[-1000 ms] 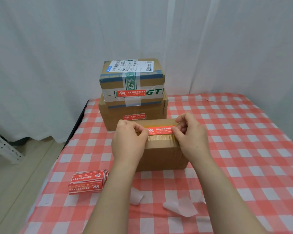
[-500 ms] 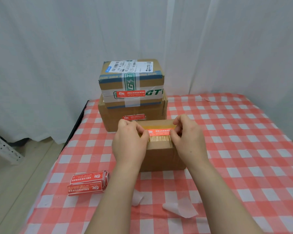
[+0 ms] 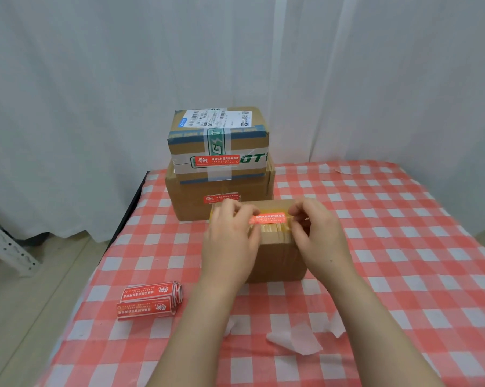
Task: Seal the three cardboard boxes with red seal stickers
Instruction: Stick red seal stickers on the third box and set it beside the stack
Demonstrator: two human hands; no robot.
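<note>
Pinching the red seal sticker (image 3: 269, 219) by its ends, my left grip (image 3: 230, 241) and right grip (image 3: 318, 237) hold it between them at the near box's (image 3: 277, 261) top edge; it may crease if one end lands first. Beyond them stand two stacked boxes (image 3: 219, 143), already stickered; sticker roll (image 3: 149, 303) and backing scraps (image 3: 294, 337) lie nearer me, blocking nothing

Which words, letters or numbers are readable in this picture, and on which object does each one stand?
"GT": white tape band on the top box.
"G": green tape strip, same box.
"请确认封签完好再签收": red seal sticker on the same box, and the held sticker.
Too small to read: shipping label.
Too blurred to read: middle box sticker; sticker roll.
</note>
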